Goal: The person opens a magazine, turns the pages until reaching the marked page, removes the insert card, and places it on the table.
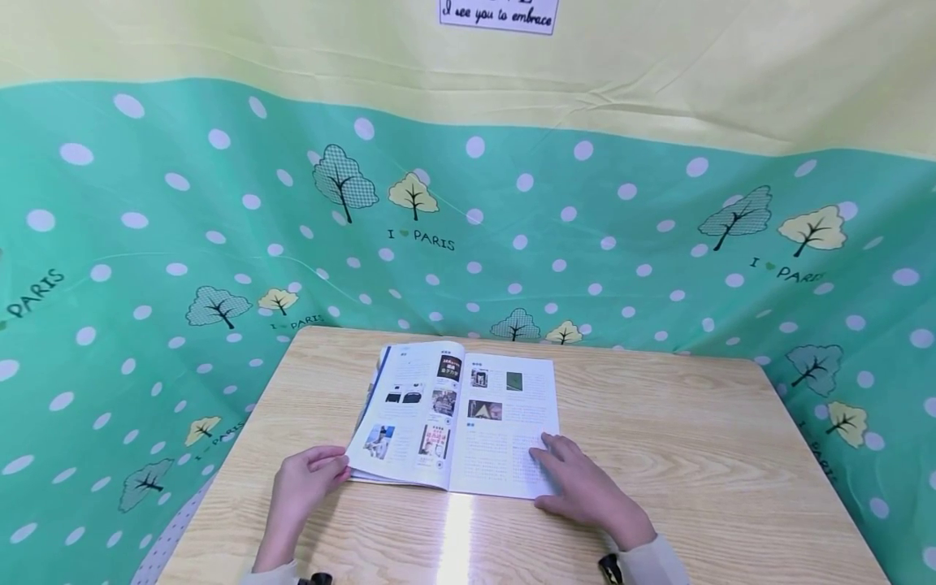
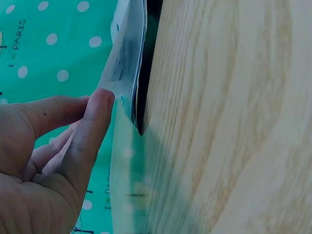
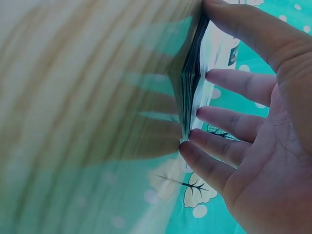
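An open magazine [image 1: 504, 443] with printed text and small photos lies on the wooden table. At its lower left corner my left hand [image 1: 305, 487] pinches a page between thumb and finger. The left wrist view shows that page [image 2: 122, 63] lifted from the sheets below, with my left hand [image 2: 63, 146] at its edge. My right hand [image 1: 581, 483] rests on the right page near its lower outer corner. In the right wrist view the fingertips of my right hand [image 3: 258, 112] touch the page along the thick stack of sheets [image 3: 187, 87], fingers spread and fairly straight.
The pale wooden table [image 1: 673, 439] stretches to both sides of the magazine, with a bright light reflection near its front. Behind and beside it hangs a green curtain [image 1: 585, 268] with white dots and trees. Dark wrist straps [image 1: 610, 569] show below the cuffs.
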Demonstrator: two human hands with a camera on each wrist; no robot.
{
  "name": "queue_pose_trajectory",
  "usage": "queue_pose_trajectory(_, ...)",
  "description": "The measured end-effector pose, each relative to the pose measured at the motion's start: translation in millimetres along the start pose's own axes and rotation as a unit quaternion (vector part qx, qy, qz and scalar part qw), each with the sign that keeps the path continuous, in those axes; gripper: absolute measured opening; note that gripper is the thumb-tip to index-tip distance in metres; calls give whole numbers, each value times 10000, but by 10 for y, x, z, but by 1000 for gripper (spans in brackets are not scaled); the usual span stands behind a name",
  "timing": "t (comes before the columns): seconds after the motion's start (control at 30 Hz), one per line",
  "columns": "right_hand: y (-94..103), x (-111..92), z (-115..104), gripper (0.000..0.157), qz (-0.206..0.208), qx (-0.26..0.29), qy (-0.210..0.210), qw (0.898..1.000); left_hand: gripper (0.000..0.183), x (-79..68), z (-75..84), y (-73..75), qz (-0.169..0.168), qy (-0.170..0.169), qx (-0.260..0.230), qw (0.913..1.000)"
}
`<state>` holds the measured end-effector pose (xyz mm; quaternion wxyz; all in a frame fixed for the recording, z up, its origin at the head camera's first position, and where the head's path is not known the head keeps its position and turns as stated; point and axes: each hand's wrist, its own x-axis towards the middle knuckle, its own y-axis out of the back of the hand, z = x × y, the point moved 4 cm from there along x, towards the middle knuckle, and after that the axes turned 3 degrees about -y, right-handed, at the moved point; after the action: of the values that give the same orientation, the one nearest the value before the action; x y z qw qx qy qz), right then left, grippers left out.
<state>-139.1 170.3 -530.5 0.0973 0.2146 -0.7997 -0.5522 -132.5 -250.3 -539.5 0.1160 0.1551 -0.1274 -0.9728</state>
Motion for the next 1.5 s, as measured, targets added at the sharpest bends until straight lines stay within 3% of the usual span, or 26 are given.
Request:
queue_pose_trajectory(0.43,51,-11,74,58,-285,245,93,9992,32,15,-19,31,-39,-37,117,9999)
queue_pose_trajectory(0.63,119,-26,102,39,36,463,238,9986,33,14,6,39,-34,-72,262,9996)
queue_pose_trajectory(0.77,164,-24,131,39,463,616,-64,9970,34,14,19,56,5,-140,428,9990)
queue_pose_trajectory(0.97,203,-18,190,54,1026,533,-718,9907,36,20,41,73,111,-216,625,9977)
queue_pose_trajectory(1.1,209,-6,226,65,1113,458,-1202,9854,36,12,60,58,133,-232,654,9975)
queue_pose_trajectory(1.23,221,1,235,66,1081,412,-1551,9811,34,-8,85,31,114,-221,590,9979)
queue_pose_trajectory(1.33,219,17,221,59,1111,414,-1536,9810,34,-8,97,4,86,-195,468,9987)
queue_pose_trajectory(1.5,193,37,159,48,1279,583,-1139,9835,35,1,124,-87,28,-266,156,9995)
